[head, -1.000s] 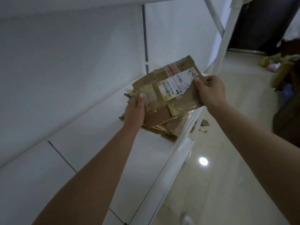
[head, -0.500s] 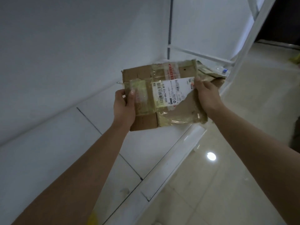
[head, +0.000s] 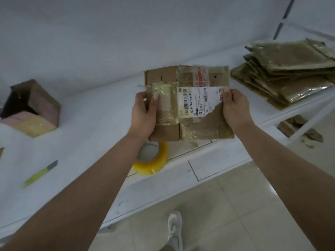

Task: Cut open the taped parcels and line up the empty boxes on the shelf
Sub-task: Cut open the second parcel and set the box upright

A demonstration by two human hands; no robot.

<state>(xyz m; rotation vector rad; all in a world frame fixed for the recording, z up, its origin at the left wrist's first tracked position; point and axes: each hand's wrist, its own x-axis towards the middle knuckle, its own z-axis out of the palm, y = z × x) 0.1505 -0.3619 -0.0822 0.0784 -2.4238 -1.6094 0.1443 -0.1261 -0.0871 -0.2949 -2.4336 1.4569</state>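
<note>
both hands' fingers grip a flattened taped parcel; right of them flattened boxes stacked on the shelf; cutting seems left.

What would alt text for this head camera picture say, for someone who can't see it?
Two hands, left hand and right hand, hold a flattened, taped cardboard parcel above a white shelf. On the shelf lie a yellow tape roll, a green knife, an open box and a stack of flattened cardboard.

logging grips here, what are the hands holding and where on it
Both hold one flattened brown cardboard box with a white shipping label: left hand grips its left edge, right hand its right edge.
</note>
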